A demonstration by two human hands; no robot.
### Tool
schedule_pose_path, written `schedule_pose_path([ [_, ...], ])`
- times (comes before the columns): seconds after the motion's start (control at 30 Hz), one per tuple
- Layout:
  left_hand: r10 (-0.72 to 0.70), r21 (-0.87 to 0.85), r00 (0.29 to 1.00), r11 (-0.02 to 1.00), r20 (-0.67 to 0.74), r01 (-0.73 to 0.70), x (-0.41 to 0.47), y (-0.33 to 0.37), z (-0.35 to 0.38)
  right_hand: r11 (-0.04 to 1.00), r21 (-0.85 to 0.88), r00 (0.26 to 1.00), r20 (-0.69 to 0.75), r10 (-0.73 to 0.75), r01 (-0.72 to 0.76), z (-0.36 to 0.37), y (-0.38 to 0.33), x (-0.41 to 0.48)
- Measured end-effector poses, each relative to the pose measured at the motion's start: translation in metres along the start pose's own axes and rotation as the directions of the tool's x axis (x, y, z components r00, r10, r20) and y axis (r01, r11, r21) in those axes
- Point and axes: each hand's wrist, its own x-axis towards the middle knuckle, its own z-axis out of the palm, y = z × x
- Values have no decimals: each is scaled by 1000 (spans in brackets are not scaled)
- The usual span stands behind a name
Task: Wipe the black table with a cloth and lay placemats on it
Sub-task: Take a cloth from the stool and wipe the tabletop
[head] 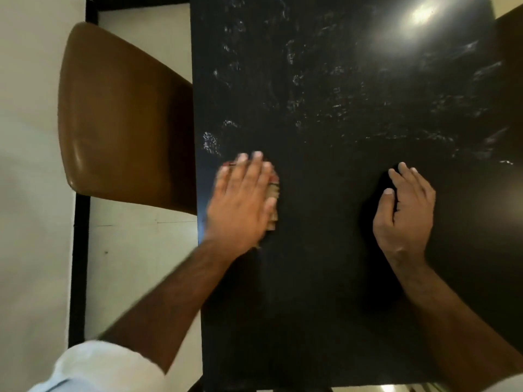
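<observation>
The black table (339, 278) fills the middle and right of the view, with whitish smears over its far half. My left hand (240, 202) lies flat with straight fingers on a small folded cloth (274, 199), pressing it onto the table near the left edge. Only the cloth's right side, tan with a reddish pattern, shows past my fingers. The hand and cloth are blurred. My right hand (404, 213) rests flat on the bare tabletop to the right, fingers relaxed, holding nothing. No placemat is in view.
A brown chair (121, 114) stands against the table's left edge, its seat partly under it. Another brown chair back (510, 52) shows at the far right. Pale floor with a black border strip (79, 264) lies to the left. A lamp glare (421, 12) reflects on the far tabletop.
</observation>
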Motion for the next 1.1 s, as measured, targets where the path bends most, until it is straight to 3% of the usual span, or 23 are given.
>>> schedule_pose_path([
  [0.13,-165,0,986,986,14,165,34,-62,-18,1000,-14,1000,9,14,-14,-3,-4,0],
  [0.27,-190,-20,981,982,-50,189,116,-53,-28,1000,-22,1000,4,11,-11,-1,-2,1],
  [0.43,72,5,990,997,-121,-72,118,24,-13,1000,1,1000,8,15,-15,-1,-3,-1],
  [0.53,178,-3,983,984,-48,-179,62,36,-1,1000,17,1000,11,8,-8,-2,-2,0],
  [0.7,-30,24,999,999,-14,30,21,-37,-4,998,61,1000,6,22,-23,-4,-2,0],
  [0.87,-216,-13,974,976,-74,216,118,-46,-24,993,115,1000,-8,26,-25,-4,2,1],
  [0.97,-130,-16,983,992,-127,129,177,16,-22,982,181,999,-15,48,-44,-3,6,1],
  [1.1,146,-16,978,989,-149,-150,186,130,-13,973,231,996,-71,45,-28,-1,11,0],
])
